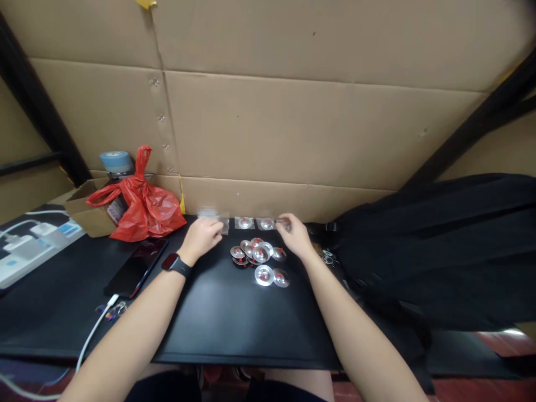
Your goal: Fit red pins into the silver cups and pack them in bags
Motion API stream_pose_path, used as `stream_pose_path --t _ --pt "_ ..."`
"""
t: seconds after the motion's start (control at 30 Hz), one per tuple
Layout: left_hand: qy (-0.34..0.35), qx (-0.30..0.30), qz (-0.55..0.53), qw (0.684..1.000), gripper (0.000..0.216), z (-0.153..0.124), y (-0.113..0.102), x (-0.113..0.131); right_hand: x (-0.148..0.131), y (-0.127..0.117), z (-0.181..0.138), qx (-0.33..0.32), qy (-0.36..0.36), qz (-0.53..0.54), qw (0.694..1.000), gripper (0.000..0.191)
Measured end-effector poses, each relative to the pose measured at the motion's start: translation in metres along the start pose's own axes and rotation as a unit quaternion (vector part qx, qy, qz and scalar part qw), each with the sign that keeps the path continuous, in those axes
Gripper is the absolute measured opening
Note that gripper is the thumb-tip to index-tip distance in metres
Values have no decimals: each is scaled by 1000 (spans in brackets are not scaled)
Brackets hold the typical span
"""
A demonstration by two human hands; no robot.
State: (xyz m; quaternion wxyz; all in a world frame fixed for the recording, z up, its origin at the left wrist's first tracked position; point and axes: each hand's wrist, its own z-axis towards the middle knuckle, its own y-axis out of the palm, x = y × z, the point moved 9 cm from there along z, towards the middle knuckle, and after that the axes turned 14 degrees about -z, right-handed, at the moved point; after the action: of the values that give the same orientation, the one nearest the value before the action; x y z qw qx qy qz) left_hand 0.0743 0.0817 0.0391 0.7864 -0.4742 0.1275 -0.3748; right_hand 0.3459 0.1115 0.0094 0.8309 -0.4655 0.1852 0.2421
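Observation:
My left hand [203, 235], with a dark watch on its wrist, has its fingers curled over clear plastic bags [225, 224] at the back of the table. My right hand [295, 237] pinches a clear bag [286, 222] with a shiny disc inside, at the right end of the back row. Between my hands lie a bagged metal disc [245, 223] and a second bagged disc [267, 224]. In front is a pile of finger cymbals [260, 254], shiny domed discs with red bits at their centres. Nearer me, two finger cymbals [264, 275] lie side by side.
A cardboard wall [272, 134] rises behind the black table [238, 329]. At the left are a red plastic bag [146, 206], a small carton [90, 209], a phone [136, 269] on a white cable, and a power strip [37, 254]. Black cloth [435, 245] covers the right side.

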Motion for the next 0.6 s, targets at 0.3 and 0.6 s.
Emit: stream_pose_path --t 0.3,0.6 --pt "-67 -42 -64 995 10 -8 -18 -40 48 23 1 -80 15 -267 960 34" --pt "-118 -66 -63 989 13 -18 -15 -67 45 26 -1 -112 26 -280 953 39"
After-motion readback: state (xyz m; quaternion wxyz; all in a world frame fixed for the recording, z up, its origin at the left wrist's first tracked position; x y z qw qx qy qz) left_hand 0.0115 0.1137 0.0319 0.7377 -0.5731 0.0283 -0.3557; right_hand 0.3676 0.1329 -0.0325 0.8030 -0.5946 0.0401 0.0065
